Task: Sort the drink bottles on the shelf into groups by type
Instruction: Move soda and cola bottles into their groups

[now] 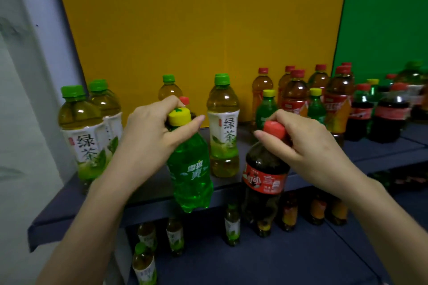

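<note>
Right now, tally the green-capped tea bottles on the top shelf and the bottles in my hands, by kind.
green-capped tea bottles on the top shelf: 4
green soda bottle in the left hand: 1
cola bottle in the right hand: 1
Total: 6

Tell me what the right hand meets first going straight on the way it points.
Probably the green tea bottle ahead-left of the right hand, which grips a cola bottle; depth unclear.

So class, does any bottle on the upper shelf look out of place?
Yes: two small green plastic bottles with yellow caps stand among the red-capped brown tea bottles on the right, mixing that group.
</note>
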`<move>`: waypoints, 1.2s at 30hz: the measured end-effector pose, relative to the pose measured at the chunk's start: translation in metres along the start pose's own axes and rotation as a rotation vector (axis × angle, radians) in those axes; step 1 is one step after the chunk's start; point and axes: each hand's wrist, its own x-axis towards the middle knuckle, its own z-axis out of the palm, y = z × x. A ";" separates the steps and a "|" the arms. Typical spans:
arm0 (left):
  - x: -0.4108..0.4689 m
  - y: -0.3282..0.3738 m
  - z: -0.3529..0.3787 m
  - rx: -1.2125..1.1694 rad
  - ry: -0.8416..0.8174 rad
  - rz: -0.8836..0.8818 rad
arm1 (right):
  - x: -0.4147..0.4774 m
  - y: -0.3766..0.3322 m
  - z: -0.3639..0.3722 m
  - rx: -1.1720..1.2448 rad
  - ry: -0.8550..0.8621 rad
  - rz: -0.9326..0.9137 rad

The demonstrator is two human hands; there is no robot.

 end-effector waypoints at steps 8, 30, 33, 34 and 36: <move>0.011 0.088 0.093 -0.168 -0.046 0.038 | -0.066 0.087 -0.085 -0.023 0.109 0.210; 0.076 0.298 0.358 -0.351 -0.081 0.078 | -0.176 0.329 -0.271 -0.202 0.152 0.435; 0.099 0.313 0.398 -0.376 -0.079 0.104 | -0.178 0.369 -0.283 -0.225 0.160 0.448; 0.108 0.318 0.412 -0.378 -0.076 0.114 | -0.177 0.383 -0.287 -0.231 0.163 0.453; 0.125 0.328 0.438 -0.396 -0.072 0.115 | -0.173 0.412 -0.296 -0.248 0.165 0.460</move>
